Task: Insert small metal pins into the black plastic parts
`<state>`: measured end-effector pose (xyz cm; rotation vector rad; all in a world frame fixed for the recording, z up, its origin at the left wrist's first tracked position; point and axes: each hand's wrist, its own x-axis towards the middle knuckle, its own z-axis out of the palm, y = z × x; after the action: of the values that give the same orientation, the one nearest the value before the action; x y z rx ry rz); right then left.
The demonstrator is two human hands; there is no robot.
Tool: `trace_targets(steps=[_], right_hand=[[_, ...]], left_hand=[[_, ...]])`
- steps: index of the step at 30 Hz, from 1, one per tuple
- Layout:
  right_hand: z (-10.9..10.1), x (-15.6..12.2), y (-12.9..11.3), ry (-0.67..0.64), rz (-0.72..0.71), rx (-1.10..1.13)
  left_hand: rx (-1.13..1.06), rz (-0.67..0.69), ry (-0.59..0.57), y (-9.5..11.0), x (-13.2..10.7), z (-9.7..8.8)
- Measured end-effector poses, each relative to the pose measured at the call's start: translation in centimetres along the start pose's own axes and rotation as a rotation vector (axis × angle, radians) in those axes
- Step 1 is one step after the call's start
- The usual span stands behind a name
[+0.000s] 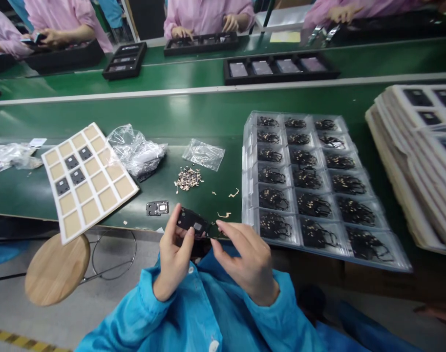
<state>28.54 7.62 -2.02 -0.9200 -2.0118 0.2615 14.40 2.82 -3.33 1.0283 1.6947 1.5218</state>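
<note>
My left hand (177,252) grips a flat black plastic part (190,221) with a small grey square on it, thumb on the near face. At that part's right end is my right hand (244,254), with thumb and index finger closed near the edge; whatever sits between the fingertips is too small to make out. A similar black part (157,208) with a silver square lies on the green bench just left of the hands. Beyond the hands is a pile of tiny tan and black pieces (188,179). A few thin tan strips (224,215) lie loose to its right.
To the left rests a white tray (93,200) with several black parts; plastic bags (135,151) lie beside it. Clear compartment trays (249,195) of black cables stand right, near stacked white trays (394,161). Co-workers' hands (182,33) work across the bench. A wooden stool (57,269) stands below left.
</note>
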Motion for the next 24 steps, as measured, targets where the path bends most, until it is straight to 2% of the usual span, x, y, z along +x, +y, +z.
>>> trace_targets(steps=[3,9,16,24], right_hand=[[0.15,0.00,-0.42,-0.049,-0.008,-0.003],[0.55,0.34,-0.17,-0.095,-0.016,-0.014],[-0.11,0.73,0.26,-0.135,-0.033,0.013],[-0.24,0.62,0.39,-0.173,-0.017,0.031]], left_hand=[[-0.050,-0.024,0.003,0.01,-0.14,0.31],[-0.110,-0.023,-0.127,-0.02,-0.83,0.40],[-0.101,-0.017,-0.152,-0.15,-0.93,0.24],[-0.028,0.101,-0.219,-0.12,-0.96,-0.08]])
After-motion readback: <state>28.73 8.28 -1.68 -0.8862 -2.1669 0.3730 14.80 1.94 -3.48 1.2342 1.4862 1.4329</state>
